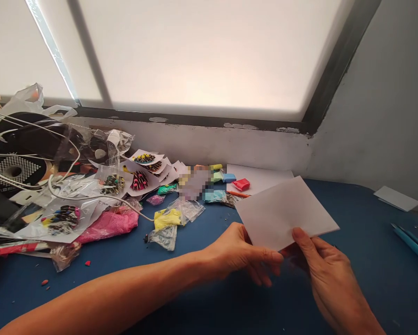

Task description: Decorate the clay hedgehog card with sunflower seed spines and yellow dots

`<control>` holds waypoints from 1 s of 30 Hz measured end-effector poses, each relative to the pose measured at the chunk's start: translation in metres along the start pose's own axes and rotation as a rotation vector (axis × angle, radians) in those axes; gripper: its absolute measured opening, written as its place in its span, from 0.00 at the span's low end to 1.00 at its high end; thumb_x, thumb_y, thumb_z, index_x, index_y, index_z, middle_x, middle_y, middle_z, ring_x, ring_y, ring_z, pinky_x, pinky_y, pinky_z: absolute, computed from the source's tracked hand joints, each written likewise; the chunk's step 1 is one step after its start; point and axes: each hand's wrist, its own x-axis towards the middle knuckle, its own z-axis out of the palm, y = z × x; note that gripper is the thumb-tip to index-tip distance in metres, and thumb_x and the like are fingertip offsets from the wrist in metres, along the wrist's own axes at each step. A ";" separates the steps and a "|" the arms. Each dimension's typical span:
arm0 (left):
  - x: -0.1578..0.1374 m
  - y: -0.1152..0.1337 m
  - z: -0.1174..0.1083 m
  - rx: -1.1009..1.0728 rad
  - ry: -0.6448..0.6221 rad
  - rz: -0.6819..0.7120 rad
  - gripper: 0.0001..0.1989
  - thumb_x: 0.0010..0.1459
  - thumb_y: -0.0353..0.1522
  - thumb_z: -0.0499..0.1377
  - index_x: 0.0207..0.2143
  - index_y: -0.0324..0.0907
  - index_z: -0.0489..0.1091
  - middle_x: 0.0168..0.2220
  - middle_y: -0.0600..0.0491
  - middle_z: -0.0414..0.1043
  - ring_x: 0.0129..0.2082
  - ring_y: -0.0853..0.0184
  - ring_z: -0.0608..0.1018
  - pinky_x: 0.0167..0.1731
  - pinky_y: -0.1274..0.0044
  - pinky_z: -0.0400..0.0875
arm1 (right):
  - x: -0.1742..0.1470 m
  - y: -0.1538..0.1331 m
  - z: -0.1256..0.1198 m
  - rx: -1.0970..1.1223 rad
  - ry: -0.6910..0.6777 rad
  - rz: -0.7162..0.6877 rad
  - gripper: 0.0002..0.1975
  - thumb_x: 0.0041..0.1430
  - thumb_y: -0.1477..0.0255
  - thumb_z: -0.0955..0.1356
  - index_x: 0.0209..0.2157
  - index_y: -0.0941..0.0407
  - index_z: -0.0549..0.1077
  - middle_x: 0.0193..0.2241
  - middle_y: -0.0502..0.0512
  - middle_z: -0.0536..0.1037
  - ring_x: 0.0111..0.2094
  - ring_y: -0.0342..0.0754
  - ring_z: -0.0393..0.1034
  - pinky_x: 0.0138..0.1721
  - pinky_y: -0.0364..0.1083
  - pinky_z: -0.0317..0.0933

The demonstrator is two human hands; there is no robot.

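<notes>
Both hands hold a white rectangular card [283, 211] a little above the blue table [369, 260]. My left hand [242, 253] pinches the card's near left corner, with the forearm reaching in from the lower left. My right hand [322, 272] grips the near edge from the right, thumb on top. The card tilts up and away from me.
A heap of plastic bags [72, 204] with colourful small items, a pink bag [107, 223], a yellow packet [167, 217] and white cables [65, 186] fills the left. White paper [261, 179] with a red piece [241, 184] lies behind. Blue tools [413, 242] and a white card [397, 198] lie at right.
</notes>
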 end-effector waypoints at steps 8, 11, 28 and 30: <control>-0.002 -0.002 0.010 -0.055 0.111 0.012 0.23 0.40 0.39 0.71 0.36 0.33 0.74 0.26 0.49 0.75 0.18 0.69 0.75 0.19 0.79 0.68 | -0.002 -0.005 0.002 -0.242 0.046 -0.046 0.26 0.47 0.43 0.67 0.15 0.51 0.71 0.20 0.57 0.77 0.23 0.51 0.68 0.27 0.48 0.65; -0.004 -0.004 0.012 -0.090 0.097 0.016 0.22 0.43 0.41 0.68 0.36 0.32 0.74 0.25 0.49 0.75 0.19 0.69 0.75 0.19 0.79 0.67 | -0.003 -0.009 0.001 -0.262 0.055 -0.039 0.26 0.45 0.42 0.67 0.14 0.51 0.70 0.18 0.56 0.74 0.22 0.50 0.66 0.26 0.48 0.64; -0.002 -0.001 0.008 -0.016 0.080 0.059 0.22 0.46 0.47 0.64 0.29 0.36 0.69 0.22 0.52 0.73 0.17 0.72 0.73 0.19 0.81 0.61 | 0.002 -0.003 -0.007 0.028 0.079 0.015 0.21 0.42 0.47 0.73 0.22 0.50 0.77 0.24 0.57 0.78 0.27 0.52 0.69 0.30 0.50 0.68; -0.002 -0.002 0.007 -0.018 0.076 0.072 0.22 0.48 0.47 0.64 0.30 0.35 0.69 0.22 0.52 0.73 0.17 0.72 0.73 0.19 0.81 0.61 | 0.000 -0.002 -0.004 0.049 -0.009 0.028 0.22 0.41 0.46 0.73 0.20 0.51 0.76 0.24 0.56 0.77 0.27 0.52 0.69 0.31 0.50 0.68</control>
